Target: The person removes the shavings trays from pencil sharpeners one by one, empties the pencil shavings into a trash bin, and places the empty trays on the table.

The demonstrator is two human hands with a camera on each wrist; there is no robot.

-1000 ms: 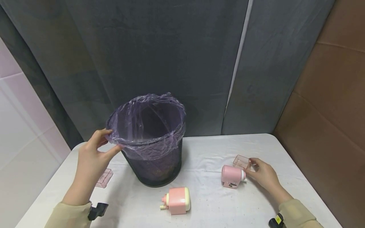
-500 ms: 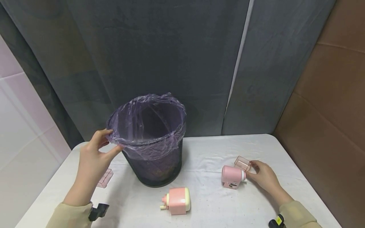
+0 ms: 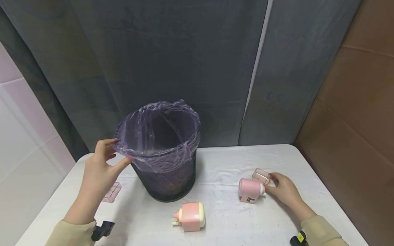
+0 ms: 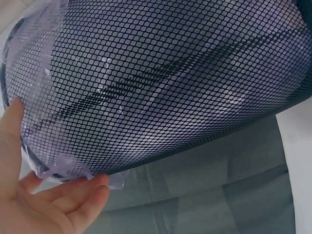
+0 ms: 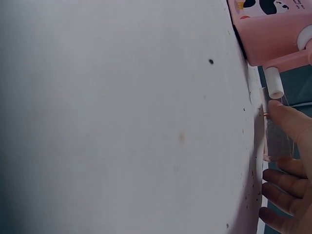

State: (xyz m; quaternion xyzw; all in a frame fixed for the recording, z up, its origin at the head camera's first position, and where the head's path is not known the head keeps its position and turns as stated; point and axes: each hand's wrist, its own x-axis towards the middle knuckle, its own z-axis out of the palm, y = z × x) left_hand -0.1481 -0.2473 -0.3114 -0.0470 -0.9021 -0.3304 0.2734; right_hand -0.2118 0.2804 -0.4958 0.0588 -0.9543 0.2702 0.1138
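Observation:
My left hand (image 3: pixel 100 167) holds the left rim of a black mesh wastebasket (image 3: pixel 194 171) lined with a thin purple bag (image 3: pixel 166 160). In the left wrist view the thumb lies on the near mesh, and the other fingers reach round the bag's folded edge (image 4: pixel 68 168). At the right, my right hand (image 3: pixel 286 189) pinches a clear pink shavings tray (image 3: pixel 261 175) by its right end. Just in front of that tray lies a pink crank pencil sharpener (image 3: pixel 250 188) with a panda print; its white handle knob (image 5: pixel 274 83) is close to my thumb.
A second sharpener (image 3: pixel 191 217), coral and pale yellow, lies at the front middle. Another clear pink tray (image 3: pixel 112 193) is partly behind my left forearm. Dark curtain (image 3: pixel 191 61) hangs behind the white table (image 3: pixel 221 218); a brown panel (image 3: pixel 354 136) stands at the right.
The clear tray at the right has turned slightly, and the right hand's fingers have shifted a little with it. Left hand and wastebasket stay nearly still.

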